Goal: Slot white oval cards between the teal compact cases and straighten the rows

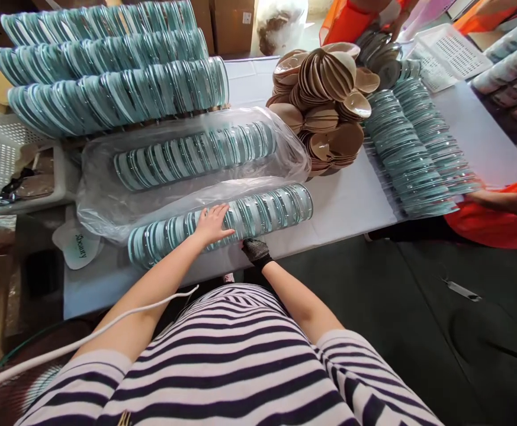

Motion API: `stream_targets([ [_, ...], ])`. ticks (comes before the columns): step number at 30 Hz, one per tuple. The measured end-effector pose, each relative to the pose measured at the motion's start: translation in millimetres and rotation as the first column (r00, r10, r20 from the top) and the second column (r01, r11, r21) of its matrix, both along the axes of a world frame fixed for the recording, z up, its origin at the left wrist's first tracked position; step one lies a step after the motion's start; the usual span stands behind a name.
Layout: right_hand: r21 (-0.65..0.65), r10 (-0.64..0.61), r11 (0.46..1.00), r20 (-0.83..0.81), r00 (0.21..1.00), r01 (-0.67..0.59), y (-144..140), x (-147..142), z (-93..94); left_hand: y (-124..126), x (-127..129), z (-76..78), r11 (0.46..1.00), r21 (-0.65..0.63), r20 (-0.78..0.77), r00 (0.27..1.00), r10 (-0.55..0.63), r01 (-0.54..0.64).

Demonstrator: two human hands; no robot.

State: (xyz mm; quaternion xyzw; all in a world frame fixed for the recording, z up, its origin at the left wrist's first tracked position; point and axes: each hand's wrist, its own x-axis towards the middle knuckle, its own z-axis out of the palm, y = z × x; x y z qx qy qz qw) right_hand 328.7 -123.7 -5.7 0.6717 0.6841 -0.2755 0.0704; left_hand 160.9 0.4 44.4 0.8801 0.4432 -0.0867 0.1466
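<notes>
A long row of round clear discs [276, 208], glass-like with pale teal edges, stands on edge along the front of the white table. My left hand [214, 225] lies flat across the top of this row, its fingers spread. Just below, my right hand [256, 251] wears a black mesh glove and sits at the row's front side by the table edge; its fingers are mostly hidden. Behind is a second row of discs [196, 155] lying on a crumpled clear plastic bag [102, 201].
Several stacked disc rows [120, 97] stand at the back left. Brown oval pads [324, 118] are heaped at the back middle. Further disc rows [409, 151] lie on the right, touched by a co-worker's hand [475, 198]. A white basket [0, 160] stands left; a white cable [107, 328] crosses my left arm.
</notes>
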Motion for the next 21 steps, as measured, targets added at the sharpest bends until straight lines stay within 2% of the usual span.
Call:
stream_targets([
  [3,0.134,-0.044,0.99,-0.018,0.999,0.046,17,27,26.8,-1,6,3.0,1.0,-0.006,-0.006,1.0,-0.017,0.017],
  [6,0.257,-0.106,0.964,0.115,0.988,0.073,67,59,64.2,-3,27,4.3,0.999,0.019,0.044,0.998,-0.042,0.041],
  [9,0.083,0.056,0.993,0.268,0.962,-0.081,131,70,90.0,-5,51,1.6,0.999,0.016,0.073,0.997,-0.034,0.032],
  [12,-0.073,0.2,0.98,0.256,0.946,-0.187,178,57,94.7,-6,65,-3.0,1.0,0.003,0.066,0.998,-0.019,0.019],
  [15,-0.161,0.308,0.948,0.233,0.922,-0.275,201,36,90.3,-6,66,-4.9,1.0,0.002,0.061,0.998,-0.006,0.006],
  [18,-0.168,0.381,0.922,0.222,0.897,-0.35,206,27,88.6,-4,63,-3.9,1.0,-0.006,0.058,0.998,0.004,-0.004],
  [21,-0.11,0.418,0.908,0.209,0.884,-0.403,189,39,88.1,-2,63,-2.9,1.0,-0.021,0.064,0.998,0.011,-0.009],
])
